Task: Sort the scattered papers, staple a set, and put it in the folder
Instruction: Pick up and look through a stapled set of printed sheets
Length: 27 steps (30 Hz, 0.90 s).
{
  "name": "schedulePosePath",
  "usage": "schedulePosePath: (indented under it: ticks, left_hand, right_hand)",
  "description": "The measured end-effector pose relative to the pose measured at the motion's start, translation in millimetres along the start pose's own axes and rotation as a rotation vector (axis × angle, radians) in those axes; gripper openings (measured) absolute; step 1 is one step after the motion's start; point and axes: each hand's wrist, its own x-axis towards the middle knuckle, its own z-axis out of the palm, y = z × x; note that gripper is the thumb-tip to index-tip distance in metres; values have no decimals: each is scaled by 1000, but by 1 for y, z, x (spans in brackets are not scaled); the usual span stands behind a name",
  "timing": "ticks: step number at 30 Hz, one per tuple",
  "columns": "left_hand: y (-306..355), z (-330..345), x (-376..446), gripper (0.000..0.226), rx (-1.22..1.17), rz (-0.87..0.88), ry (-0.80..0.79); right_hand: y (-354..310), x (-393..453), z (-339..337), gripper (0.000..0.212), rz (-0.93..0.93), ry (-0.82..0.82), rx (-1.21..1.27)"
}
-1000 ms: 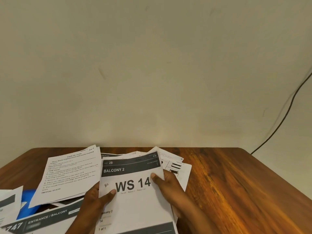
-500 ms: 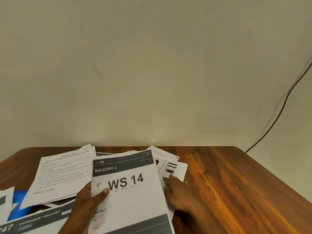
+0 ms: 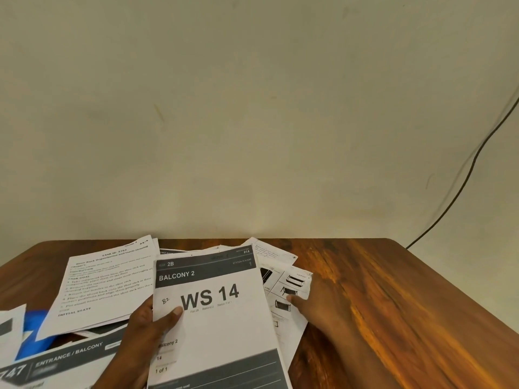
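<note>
My left hand [image 3: 146, 329] grips the left edge of the "BALCONY 2 / WS 14" sheet [image 3: 216, 327], thumb on top of the page. My right hand [image 3: 317, 301] lies with straight fingers on the sheet with furniture drawings [image 3: 292, 287], just right of the WS 14 sheet. A page of printed text [image 3: 104, 287] lies at the left. An "ENTRANCE / BALCONY" sheet [image 3: 64, 360] sits at the lower left. Something blue [image 3: 33, 332], perhaps the folder, shows from under the papers at the left. No stapler is visible.
The wooden table [image 3: 393, 304] runs up to a pale wall. More papers [image 3: 269, 252] stick out behind the pile. A dark cable [image 3: 463, 178] hangs down the wall at the right. Another sheet's corner [image 3: 11, 327] lies at the far left.
My right hand let go of the WS 14 sheet's right edge and moved right onto the furniture-drawing sheet. My left hand kept its grip on the WS 14 sheet.
</note>
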Motion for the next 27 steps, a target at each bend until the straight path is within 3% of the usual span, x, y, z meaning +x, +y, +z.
schedulePosePath:
  ticks: [2, 6, 10, 15, 23, 27]
  left_hand:
    - [-1, 1, 0, 30, -1, -1, -5]
    - [-1, 1, 0, 30, -1, 8, -13]
    - [1, 3, -3, 27, 8, 17, -9]
    - [2, 2, -3, 30, 8, 3, -7]
    - [0, 2, -2, 26, 21, 11, -9]
    - [1, 2, -2, 28, 24, 8, -6]
  right_hand:
    - [10, 5, 15, 112, 73, -68, -98]
    - [1, -8, 15, 89, 74, -195, -183]
    - [-6, -11, 11, 70, -38, -158, -99]
    - [-13, -20, -5, 67, -122, -97, 157]
    - [-16, -13, 8, 91, 144, 21, 651]
    - [-10, -5, 14, 69, 276, 153, 960]
